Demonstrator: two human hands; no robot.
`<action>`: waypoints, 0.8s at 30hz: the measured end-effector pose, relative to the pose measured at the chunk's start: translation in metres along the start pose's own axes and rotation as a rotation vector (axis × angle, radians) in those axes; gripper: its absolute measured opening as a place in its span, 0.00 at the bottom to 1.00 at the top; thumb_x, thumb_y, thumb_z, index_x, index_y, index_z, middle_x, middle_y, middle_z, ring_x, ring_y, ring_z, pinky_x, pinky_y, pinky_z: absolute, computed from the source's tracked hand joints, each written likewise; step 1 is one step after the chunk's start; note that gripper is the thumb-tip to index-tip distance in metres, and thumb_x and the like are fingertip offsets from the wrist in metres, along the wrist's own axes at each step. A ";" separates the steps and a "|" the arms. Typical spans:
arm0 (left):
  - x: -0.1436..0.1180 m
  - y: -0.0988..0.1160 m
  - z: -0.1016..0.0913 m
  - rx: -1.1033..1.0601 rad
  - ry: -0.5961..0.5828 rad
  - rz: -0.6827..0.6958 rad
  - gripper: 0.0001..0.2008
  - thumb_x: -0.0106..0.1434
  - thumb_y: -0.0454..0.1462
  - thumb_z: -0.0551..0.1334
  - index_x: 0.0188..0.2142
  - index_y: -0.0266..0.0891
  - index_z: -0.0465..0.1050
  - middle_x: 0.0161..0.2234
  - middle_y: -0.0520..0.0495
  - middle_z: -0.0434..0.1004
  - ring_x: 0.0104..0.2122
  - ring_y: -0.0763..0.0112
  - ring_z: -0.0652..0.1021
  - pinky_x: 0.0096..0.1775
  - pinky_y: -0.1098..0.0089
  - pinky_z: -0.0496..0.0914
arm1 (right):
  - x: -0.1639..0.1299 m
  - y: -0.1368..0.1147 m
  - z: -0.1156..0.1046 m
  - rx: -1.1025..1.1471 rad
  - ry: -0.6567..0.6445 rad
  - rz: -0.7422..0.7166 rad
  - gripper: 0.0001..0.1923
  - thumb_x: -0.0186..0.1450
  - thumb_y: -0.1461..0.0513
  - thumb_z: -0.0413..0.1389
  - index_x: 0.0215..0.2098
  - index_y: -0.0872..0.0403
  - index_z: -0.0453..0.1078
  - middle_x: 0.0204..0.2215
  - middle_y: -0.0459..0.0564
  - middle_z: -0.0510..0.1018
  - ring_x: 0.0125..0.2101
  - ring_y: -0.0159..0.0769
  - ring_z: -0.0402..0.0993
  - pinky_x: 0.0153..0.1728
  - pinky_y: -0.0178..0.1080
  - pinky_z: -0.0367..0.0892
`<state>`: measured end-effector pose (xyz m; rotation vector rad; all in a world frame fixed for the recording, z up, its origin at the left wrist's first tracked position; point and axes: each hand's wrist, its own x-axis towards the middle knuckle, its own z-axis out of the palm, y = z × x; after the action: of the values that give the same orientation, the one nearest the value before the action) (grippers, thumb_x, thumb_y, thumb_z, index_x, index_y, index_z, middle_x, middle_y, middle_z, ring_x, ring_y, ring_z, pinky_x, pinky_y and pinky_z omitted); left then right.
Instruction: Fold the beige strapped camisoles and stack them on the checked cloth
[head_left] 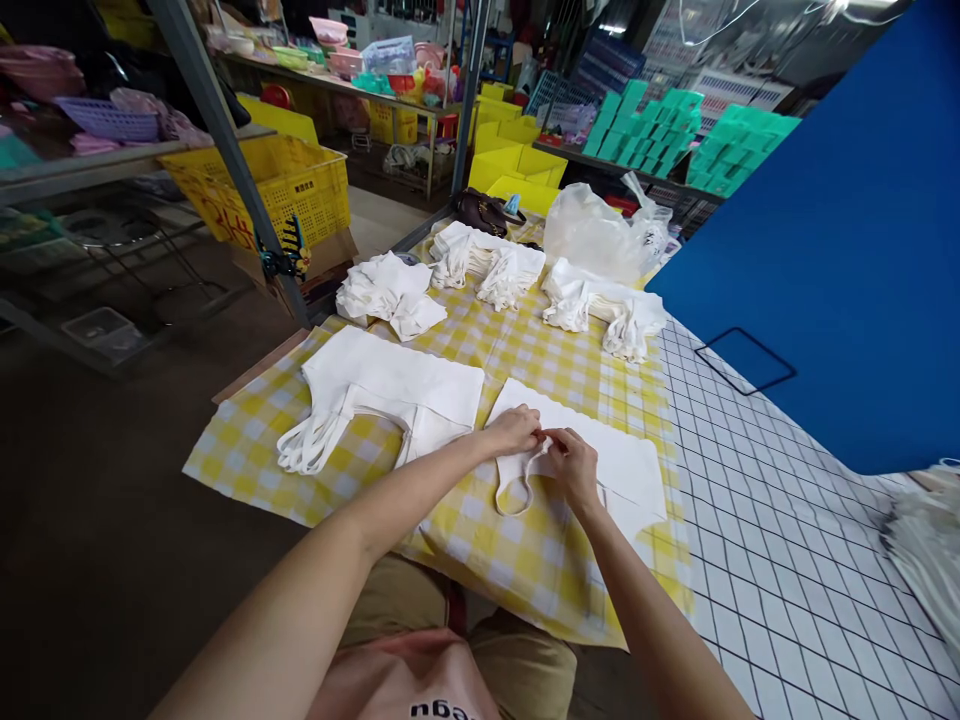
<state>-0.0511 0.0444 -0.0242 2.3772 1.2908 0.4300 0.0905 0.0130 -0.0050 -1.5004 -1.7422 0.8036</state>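
L hand (517,430): palm down over white garment (607,450), fingers curled, tips meeting those of R hand; can't tell if L itself grips the fabric. R hand (574,465): thumb + fingertips pinched tog. on garment's thin strap (514,512), which hangs below the fingers in a loop.

Garment pos.: flat on checked cloth (510,560) (yel./wht.) covering the surface, nr. half, R side; R end just in from R edge, body running back toward mid.

Other items, same surface:
- Strapped wht. stack (397,365): L of garment, nr. L edge; straps gathered at its nr.-L end. L forearm passes just in front.
- Crumpled wht. pile (386,290): at L edge, behind stack.
- Folded wht. pile (480,250): nr. far edge, beyond crumpled pile.
- Second folded pile (600,305): far half, by R edge.
- Clear plastic bag (592,235): far-R corner, behind second folded pile.
- Dk. brown bag (480,212): far-L corner.

Surrounds: wht. area w/ blk. grid lines (757,530) adjoins cloth's R edge; blue panel (810,250) above it. Yel. crate (292,190) beyond L edge, behind grey post (225,130). Green stacks (645,135) in background, past far-R corner.
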 end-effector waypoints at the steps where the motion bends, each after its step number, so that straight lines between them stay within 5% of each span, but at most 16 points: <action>1: -0.001 0.000 0.000 -0.009 -0.001 0.003 0.10 0.59 0.34 0.55 0.34 0.36 0.75 0.36 0.45 0.73 0.41 0.64 0.70 0.43 0.69 0.66 | -0.003 0.000 0.000 0.056 0.012 0.052 0.11 0.53 0.60 0.50 0.30 0.54 0.73 0.23 0.48 0.74 0.26 0.37 0.68 0.30 0.39 0.63; 6: -0.008 0.000 -0.007 -0.062 -0.031 0.017 0.12 0.58 0.31 0.55 0.37 0.39 0.76 0.37 0.47 0.72 0.42 0.67 0.69 0.44 0.72 0.65 | -0.020 -0.008 0.001 0.346 -0.025 0.264 0.17 0.52 0.53 0.53 0.36 0.55 0.70 0.23 0.49 0.77 0.27 0.39 0.74 0.28 0.39 0.67; 13: -0.019 0.003 -0.022 -0.128 -0.096 0.009 0.14 0.57 0.28 0.54 0.37 0.38 0.75 0.41 0.48 0.71 0.43 0.69 0.69 0.47 0.73 0.63 | -0.055 -0.037 -0.004 0.982 -0.012 0.619 0.20 0.43 0.61 0.63 0.35 0.52 0.66 0.21 0.42 0.75 0.31 0.36 0.75 0.29 0.35 0.66; 20: -0.018 0.001 -0.020 -0.174 -0.123 -0.014 0.11 0.57 0.28 0.54 0.35 0.36 0.74 0.41 0.47 0.71 0.43 0.68 0.68 0.47 0.71 0.63 | -0.132 -0.053 0.010 0.963 0.145 0.757 0.22 0.45 0.59 0.64 0.38 0.52 0.64 0.20 0.38 0.72 0.25 0.29 0.70 0.22 0.29 0.59; 24: -0.018 0.001 -0.022 -0.178 -0.144 -0.026 0.12 0.55 0.27 0.54 0.37 0.36 0.72 0.42 0.47 0.71 0.44 0.68 0.67 0.47 0.72 0.62 | -0.155 -0.059 0.025 1.025 0.179 0.797 0.24 0.44 0.60 0.64 0.38 0.51 0.63 0.28 0.42 0.75 0.30 0.32 0.72 0.25 0.31 0.62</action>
<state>-0.0698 0.0328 -0.0055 2.1985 1.1676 0.3431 0.0506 -0.1491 0.0125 -1.3793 -0.3439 1.5674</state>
